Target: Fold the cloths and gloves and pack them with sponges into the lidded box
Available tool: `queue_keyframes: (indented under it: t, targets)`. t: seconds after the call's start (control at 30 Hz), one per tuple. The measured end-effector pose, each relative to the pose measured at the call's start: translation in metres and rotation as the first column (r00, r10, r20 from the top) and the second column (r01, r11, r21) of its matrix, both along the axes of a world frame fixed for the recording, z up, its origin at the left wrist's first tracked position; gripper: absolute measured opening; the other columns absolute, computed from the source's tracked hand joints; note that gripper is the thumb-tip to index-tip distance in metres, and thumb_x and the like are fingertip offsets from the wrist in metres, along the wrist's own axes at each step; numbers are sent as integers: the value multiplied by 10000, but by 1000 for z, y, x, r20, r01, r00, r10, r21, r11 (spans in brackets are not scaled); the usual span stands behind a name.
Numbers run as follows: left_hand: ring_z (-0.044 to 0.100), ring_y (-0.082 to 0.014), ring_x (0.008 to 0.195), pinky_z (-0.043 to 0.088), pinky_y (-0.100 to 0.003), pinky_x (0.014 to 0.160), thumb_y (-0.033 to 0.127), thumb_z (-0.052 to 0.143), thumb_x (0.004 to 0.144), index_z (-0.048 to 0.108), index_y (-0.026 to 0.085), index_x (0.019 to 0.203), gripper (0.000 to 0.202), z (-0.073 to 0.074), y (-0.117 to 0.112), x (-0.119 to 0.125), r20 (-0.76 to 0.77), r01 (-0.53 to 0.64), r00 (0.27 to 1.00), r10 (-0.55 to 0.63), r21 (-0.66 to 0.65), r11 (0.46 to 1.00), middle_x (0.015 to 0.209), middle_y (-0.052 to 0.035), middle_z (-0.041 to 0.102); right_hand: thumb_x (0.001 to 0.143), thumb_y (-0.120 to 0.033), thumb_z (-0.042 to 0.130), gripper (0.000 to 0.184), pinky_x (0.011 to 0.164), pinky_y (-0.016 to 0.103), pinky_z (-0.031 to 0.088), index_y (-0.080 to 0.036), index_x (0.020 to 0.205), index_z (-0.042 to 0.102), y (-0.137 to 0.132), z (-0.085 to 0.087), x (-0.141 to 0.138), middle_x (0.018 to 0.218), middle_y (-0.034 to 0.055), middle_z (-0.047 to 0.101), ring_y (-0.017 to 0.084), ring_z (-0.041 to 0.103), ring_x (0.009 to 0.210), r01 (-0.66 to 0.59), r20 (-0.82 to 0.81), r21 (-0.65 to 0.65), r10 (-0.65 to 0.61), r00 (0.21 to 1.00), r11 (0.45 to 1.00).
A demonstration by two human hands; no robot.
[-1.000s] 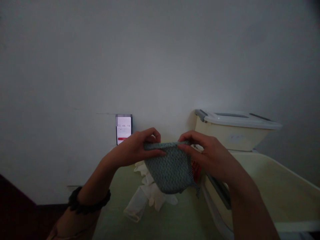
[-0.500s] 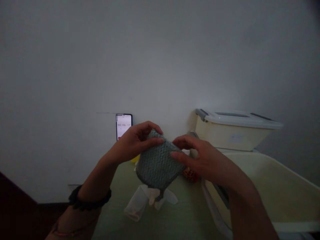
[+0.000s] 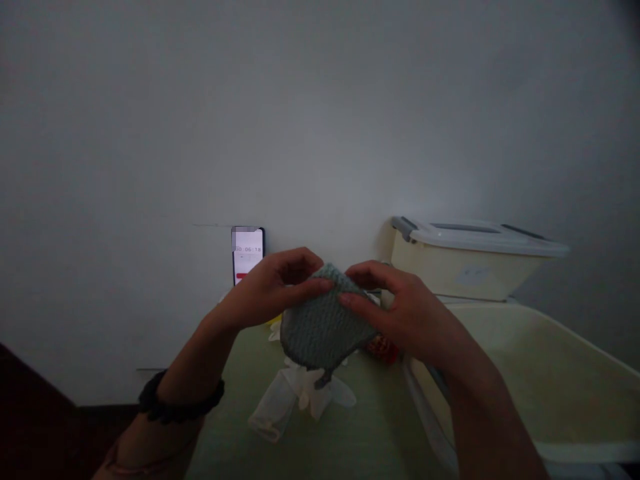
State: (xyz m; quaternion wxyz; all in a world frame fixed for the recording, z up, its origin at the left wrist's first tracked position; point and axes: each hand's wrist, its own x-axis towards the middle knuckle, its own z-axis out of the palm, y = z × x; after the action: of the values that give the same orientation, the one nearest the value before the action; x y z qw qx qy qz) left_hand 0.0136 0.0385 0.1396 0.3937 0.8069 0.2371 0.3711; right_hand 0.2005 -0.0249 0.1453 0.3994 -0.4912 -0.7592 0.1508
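Note:
Between my two hands hangs a grey-green dishcloth (image 3: 327,327) with a dark edge and a small dark loop at its lower corner. My left hand (image 3: 280,283) pinches its top edge between thumb and fingers. On the other side my right hand (image 3: 390,293) grips the upper right edge the same way. The cloth is held up in the air above the table. Below it lies a translucent white glove (image 3: 275,407), partly covered by the cloth. The cloth's far side cannot be seen.
A phone (image 3: 249,257) showing a running timer leans on the wall. To the right stand an open cream bin (image 3: 580,373) and a lidded storage box (image 3: 460,267). A red package (image 3: 383,349) and something yellow (image 3: 274,321) are partly hidden behind the cloth. The tabletop (image 3: 370,440) is pale green.
Both hands have shifted slightly along the cloth's top edge, and a corner now peaks between them. The cloth's lower corner has risen a little, baring more of the glove.

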Motion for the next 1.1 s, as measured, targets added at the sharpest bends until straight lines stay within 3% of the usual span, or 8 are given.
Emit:
queue_keyframes:
  t: [0.2, 0.5, 0.8, 1.1]
  targets:
    - [566, -125, 761, 456, -242, 681, 291, 512, 808, 546, 140, 887, 174, 4, -5, -1, -195, 98, 978, -72, 129, 987, 810, -35, 609, 757, -245, 550, 110, 683, 268, 457, -198, 839, 606, 0, 1, -4, 809, 23, 668, 160, 611, 787, 5, -4, 4, -5, 1000, 1000]
    - [557, -111, 709, 444, -226, 662, 281, 492, 809, 569, 154, 853, 155, 5, -9, 2, -281, 41, 959, 44, 288, 957, 765, -13, 606, 784, -324, 525, 162, 686, 274, 437, -203, 862, 600, -2, 2, -1, 825, 24, 658, 163, 595, 789, -37, 59, -4, 37, 998, 999]
    - [549, -99, 698, 435, -204, 652, 285, 485, 817, 570, 146, 842, 165, 8, -14, 7, -267, 13, 960, 82, 333, 943, 759, -8, 602, 824, -263, 473, 110, 622, 231, 405, -189, 825, 553, 1, 0, -1, 746, 3, 611, 127, 553, 709, -22, -5, 57, 23, 1000, 998]
    - [551, -102, 723, 431, -199, 650, 264, 500, 803, 560, 152, 859, 139, 12, -17, 2, -244, -33, 961, 131, 368, 929, 785, -5, 606, 836, -273, 458, 110, 627, 241, 397, -184, 828, 522, 4, 1, 2, 741, 2, 564, 126, 523, 697, 138, -151, 129, -118, 981, 982]
